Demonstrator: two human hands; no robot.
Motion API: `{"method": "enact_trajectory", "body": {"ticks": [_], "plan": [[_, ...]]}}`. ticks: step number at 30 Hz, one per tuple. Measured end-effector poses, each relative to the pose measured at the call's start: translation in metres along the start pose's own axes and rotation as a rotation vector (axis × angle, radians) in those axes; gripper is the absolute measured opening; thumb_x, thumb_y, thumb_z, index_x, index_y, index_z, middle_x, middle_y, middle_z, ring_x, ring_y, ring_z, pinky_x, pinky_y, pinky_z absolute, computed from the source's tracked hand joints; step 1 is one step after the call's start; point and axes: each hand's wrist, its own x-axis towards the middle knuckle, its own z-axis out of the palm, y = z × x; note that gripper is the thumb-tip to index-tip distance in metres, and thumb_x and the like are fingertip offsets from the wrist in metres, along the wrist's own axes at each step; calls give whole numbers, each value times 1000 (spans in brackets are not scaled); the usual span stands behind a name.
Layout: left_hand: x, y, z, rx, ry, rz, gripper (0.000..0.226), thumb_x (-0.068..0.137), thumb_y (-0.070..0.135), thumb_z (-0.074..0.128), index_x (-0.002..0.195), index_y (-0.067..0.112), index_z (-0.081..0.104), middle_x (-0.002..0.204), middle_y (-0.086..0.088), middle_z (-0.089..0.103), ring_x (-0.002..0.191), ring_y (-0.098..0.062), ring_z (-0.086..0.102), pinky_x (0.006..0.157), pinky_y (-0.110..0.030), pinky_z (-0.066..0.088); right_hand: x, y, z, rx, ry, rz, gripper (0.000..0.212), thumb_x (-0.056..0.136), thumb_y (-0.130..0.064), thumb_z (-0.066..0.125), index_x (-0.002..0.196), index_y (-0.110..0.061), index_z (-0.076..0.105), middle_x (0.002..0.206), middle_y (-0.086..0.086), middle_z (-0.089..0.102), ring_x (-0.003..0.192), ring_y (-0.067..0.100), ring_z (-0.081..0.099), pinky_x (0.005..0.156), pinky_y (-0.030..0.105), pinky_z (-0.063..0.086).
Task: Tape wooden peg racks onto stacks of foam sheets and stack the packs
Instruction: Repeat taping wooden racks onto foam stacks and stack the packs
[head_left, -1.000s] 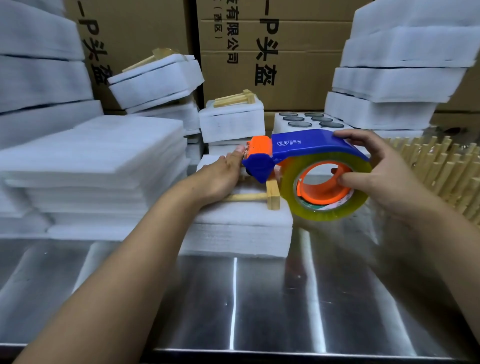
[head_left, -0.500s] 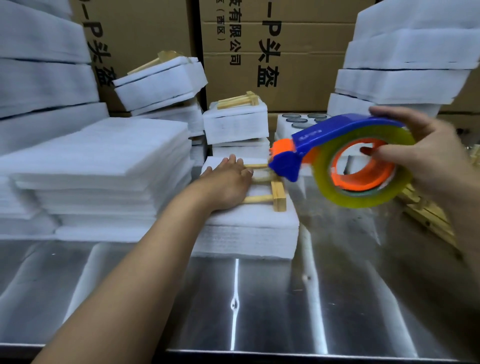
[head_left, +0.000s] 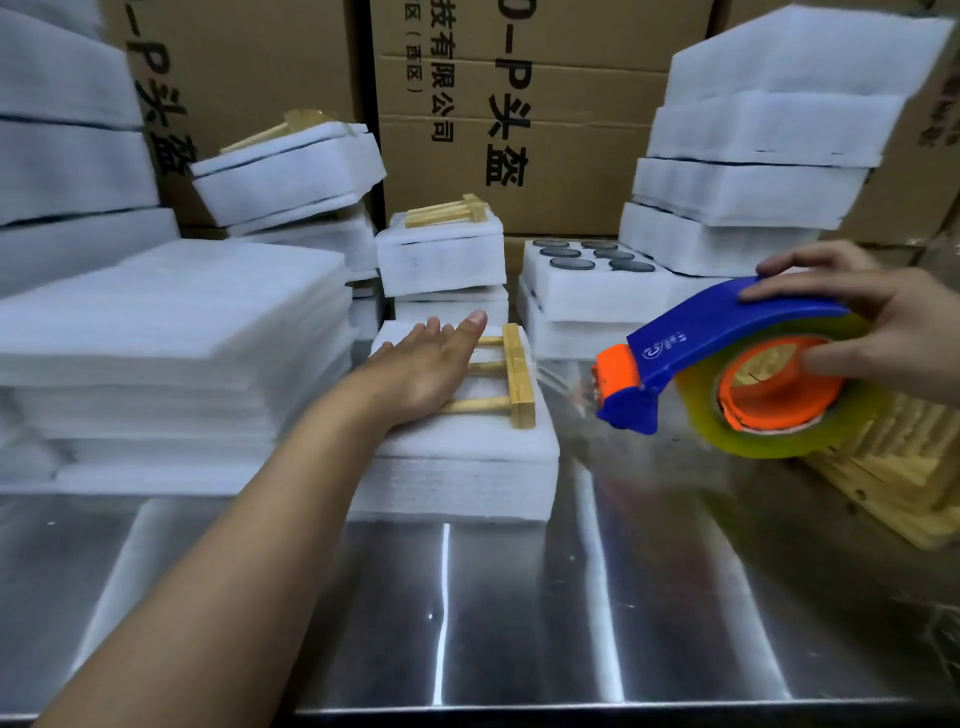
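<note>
A wooden peg rack (head_left: 511, 382) lies flat on a small stack of white foam sheets (head_left: 467, 475) in the middle of the steel table (head_left: 519, 597). My left hand (head_left: 423, 366) rests flat on the rack's pegs, fingers spread, pressing it down. My right hand (head_left: 872, 327) grips a blue and orange tape dispenser (head_left: 727, 364) with a roll of clear tape, held in the air to the right of the stack. A strip of clear tape (head_left: 563, 387) stretches from the dispenser's mouth toward the rack.
A tall pile of loose foam sheets (head_left: 171, 332) sits on the left. Finished packs with racks (head_left: 441, 249) stand behind, in front of cardboard boxes (head_left: 519, 114). Foam blocks (head_left: 753, 171) tower at the right. Several loose wooden racks (head_left: 883, 478) lie at the right edge.
My right hand has drawn the dispenser away from the rack to the right and slightly down, pulling tape out. My left hand has flattened and opened over the pegs.
</note>
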Motion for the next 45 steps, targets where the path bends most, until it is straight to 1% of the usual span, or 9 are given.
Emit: {"method": "enact_trajectory", "body": {"ticks": [7,11,14,17,23,31,36,41,45], "plan": [[0,-1,0,-18,4,15,58,96,57,3,150,35,8,159,7,4,145,-5,-2,115,-32,-4,27,-30,37,72,-197,38,75,72,12,68,98,-58,66,113,-35,43,98,-4,57,69,7,47],[1,-1,1,23,3,8,64,95,58,2,152,30,9,159,5,2,145,-7,-3,115,-34,-4,38,-31,49,114,-226,25,76,75,17,64,96,-57,67,110,-33,44,94,2,59,71,17,51],[3,0,2,67,3,-6,68,94,59,2,152,25,9,160,3,1,146,-10,-4,116,-35,-3,43,-28,54,138,-216,44,74,76,17,63,93,-56,68,110,-30,46,96,0,57,73,17,51],[5,0,2,95,-3,-14,70,94,60,3,152,23,9,160,1,0,146,-11,-5,115,-37,-4,45,-24,57,162,-225,48,73,77,17,59,93,-53,68,109,-25,48,97,-4,55,72,9,47],[11,-2,4,135,-6,-21,70,94,59,2,153,21,8,160,0,-1,146,-12,-6,116,-39,-3,37,-20,69,234,-128,79,62,74,24,54,97,-32,69,117,-6,51,91,-7,57,69,7,47],[11,-4,5,149,5,-13,74,92,62,3,153,19,9,160,-1,0,146,-13,-6,116,-40,-2,51,-36,59,62,-188,45,60,75,14,60,95,-43,68,112,-19,50,93,-5,55,65,7,45],[11,-4,5,160,1,-10,76,91,64,1,153,21,8,160,0,-1,146,-12,-6,116,-39,-2,64,-45,53,-17,-250,50,60,76,9,62,94,-48,66,115,-16,50,88,-9,54,61,4,43],[10,-4,6,158,3,-7,76,90,64,1,153,21,9,160,0,-1,146,-12,-6,116,-39,-3,73,-52,53,-123,-322,63,63,76,5,62,86,-58,64,113,-18,50,82,4,58,60,17,44],[11,-5,5,150,0,-2,76,90,65,1,152,23,9,160,1,-1,146,-12,-6,116,-38,-3,70,-60,62,-149,-328,-27,65,74,6,63,91,-56,64,114,-23,43,97,-10,49,68,5,39]]}}
